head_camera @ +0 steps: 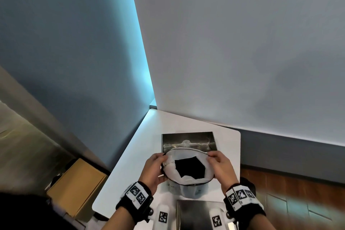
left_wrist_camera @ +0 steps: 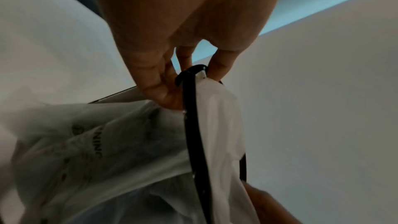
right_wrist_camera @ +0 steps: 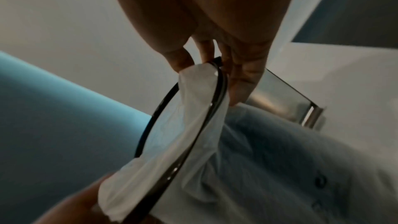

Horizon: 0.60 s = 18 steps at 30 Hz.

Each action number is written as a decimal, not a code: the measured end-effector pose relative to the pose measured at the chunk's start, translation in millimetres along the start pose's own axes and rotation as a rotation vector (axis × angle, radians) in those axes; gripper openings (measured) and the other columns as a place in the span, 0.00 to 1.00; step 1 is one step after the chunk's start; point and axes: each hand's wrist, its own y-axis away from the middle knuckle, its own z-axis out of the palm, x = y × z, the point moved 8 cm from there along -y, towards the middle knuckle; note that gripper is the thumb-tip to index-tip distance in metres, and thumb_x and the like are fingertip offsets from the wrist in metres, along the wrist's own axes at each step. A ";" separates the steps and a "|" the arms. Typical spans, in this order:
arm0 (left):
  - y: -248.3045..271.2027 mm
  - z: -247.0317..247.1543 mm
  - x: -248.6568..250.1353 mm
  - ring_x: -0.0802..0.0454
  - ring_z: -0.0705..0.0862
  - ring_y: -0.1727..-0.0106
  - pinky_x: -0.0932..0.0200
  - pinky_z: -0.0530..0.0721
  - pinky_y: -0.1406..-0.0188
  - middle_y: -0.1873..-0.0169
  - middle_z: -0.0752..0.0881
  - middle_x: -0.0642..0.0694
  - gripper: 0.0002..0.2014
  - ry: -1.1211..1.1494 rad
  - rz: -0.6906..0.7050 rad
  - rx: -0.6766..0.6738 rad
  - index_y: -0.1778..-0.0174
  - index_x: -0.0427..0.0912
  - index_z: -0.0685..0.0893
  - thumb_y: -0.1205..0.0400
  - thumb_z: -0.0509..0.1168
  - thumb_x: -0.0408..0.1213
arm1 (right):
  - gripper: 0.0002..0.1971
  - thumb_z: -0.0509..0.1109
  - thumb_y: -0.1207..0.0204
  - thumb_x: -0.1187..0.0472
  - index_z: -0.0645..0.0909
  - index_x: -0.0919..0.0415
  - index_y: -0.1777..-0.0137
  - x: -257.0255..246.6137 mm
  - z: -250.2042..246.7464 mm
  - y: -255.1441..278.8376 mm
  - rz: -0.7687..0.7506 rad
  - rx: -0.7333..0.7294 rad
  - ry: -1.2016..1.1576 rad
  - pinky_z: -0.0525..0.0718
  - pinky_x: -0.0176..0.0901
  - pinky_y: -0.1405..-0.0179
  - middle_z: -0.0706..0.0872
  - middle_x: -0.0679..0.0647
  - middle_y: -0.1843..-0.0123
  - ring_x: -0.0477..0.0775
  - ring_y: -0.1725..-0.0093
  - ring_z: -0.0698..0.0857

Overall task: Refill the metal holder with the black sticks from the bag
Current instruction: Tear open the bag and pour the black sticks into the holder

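Note:
On the white table, both hands hold a white plastic bag open by its black rim. A dense bundle of black sticks shows end-on inside it. My left hand pinches the rim's left side, and the left wrist view shows that left hand close up on the bag. My right hand pinches the right side, with the right hand also on the bag in its wrist view. The open metal holder lies just beyond the bag, and that holder appears behind my right fingers.
A flat metal plate lies on the table near me, between my wrists. A cardboard box sits on the floor to the left of the table. Walls close in behind the table's far edges.

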 end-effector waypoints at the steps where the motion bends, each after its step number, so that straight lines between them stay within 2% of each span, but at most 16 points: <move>1: 0.2 -1.2 2.6 0.48 0.84 0.61 0.56 0.85 0.66 0.60 0.86 0.46 0.04 -0.021 0.035 0.017 0.47 0.42 0.85 0.15 0.66 0.35 | 0.05 0.70 0.21 0.60 0.84 0.50 0.48 -7.8 -1.4 1.7 -0.076 0.009 0.086 0.84 0.49 0.51 0.88 0.54 0.51 0.54 0.51 0.86; 4: -4.2 -5.0 11.8 0.50 0.84 0.59 0.55 0.85 0.65 0.55 0.86 0.43 0.05 -0.110 0.152 0.055 0.46 0.39 0.86 0.15 0.68 0.34 | 0.07 0.72 0.22 0.58 0.84 0.49 0.45 -30.5 -2.3 7.4 -0.285 0.051 0.296 0.78 0.38 0.48 0.85 0.45 0.50 0.46 0.49 0.84; 5: -4.5 -3.1 13.9 0.49 0.84 0.61 0.55 0.85 0.65 0.56 0.86 0.41 0.05 -0.115 0.170 0.050 0.48 0.35 0.86 0.14 0.68 0.33 | 0.05 0.71 0.21 0.58 0.85 0.50 0.47 -34.8 0.2 8.6 -0.303 0.051 0.352 0.77 0.38 0.48 0.86 0.45 0.51 0.46 0.50 0.84; 7: -3.1 4.4 13.5 0.46 0.84 0.62 0.52 0.85 0.62 0.59 0.86 0.37 0.08 -0.058 0.151 0.007 0.51 0.29 0.86 0.14 0.67 0.32 | 0.05 0.70 0.21 0.59 0.87 0.51 0.54 -31.1 4.9 4.8 -0.239 0.039 0.374 0.79 0.41 0.49 0.88 0.46 0.56 0.49 0.52 0.85; 10: 0.7 14.5 11.0 0.42 0.86 0.59 0.48 0.86 0.56 0.60 0.86 0.36 0.07 0.169 0.034 -0.084 0.49 0.31 0.87 0.14 0.66 0.30 | 0.09 0.70 0.21 0.64 0.88 0.58 0.61 -12.5 11.3 -4.9 -0.058 -0.035 0.046 0.83 0.51 0.52 0.90 0.52 0.60 0.57 0.56 0.86; 12: -0.1 16.3 4.3 0.43 0.83 0.60 0.50 0.84 0.56 0.59 0.83 0.38 0.07 0.279 -0.094 -0.147 0.46 0.35 0.85 0.19 0.68 0.31 | 0.09 0.67 0.19 0.67 0.87 0.66 0.57 -10.8 17.1 -6.4 0.038 -0.127 -0.289 0.80 0.53 0.54 0.88 0.61 0.59 0.60 0.57 0.84; 14: 0.8 16.9 -1.5 0.43 0.83 0.55 0.49 0.84 0.51 0.53 0.82 0.38 0.17 0.305 -0.191 -0.199 0.41 0.36 0.84 0.25 0.70 0.35 | 0.09 0.64 0.17 0.68 0.85 0.71 0.53 -16.6 15.8 -3.6 0.110 -0.196 -0.535 0.82 0.52 0.55 0.88 0.64 0.59 0.59 0.58 0.85; 16: 0.1 11.4 -5.3 0.42 0.86 0.51 0.49 0.88 0.49 0.46 0.85 0.37 0.20 0.309 -0.231 -0.203 0.36 0.34 0.86 0.24 0.69 0.37 | 0.09 0.64 0.16 0.68 0.85 0.70 0.52 -18.6 13.4 -1.4 0.128 -0.220 -0.542 0.84 0.48 0.63 0.88 0.62 0.60 0.57 0.62 0.86; 18: -0.4 8.0 -11.5 0.42 0.89 0.54 0.50 0.91 0.55 0.48 0.88 0.37 0.18 0.336 -0.253 -0.176 0.38 0.34 0.88 0.22 0.67 0.36 | 0.09 0.64 0.17 0.68 0.85 0.69 0.53 -12.0 10.9 -1.0 0.130 -0.190 -0.425 0.83 0.45 0.68 0.87 0.62 0.60 0.56 0.63 0.85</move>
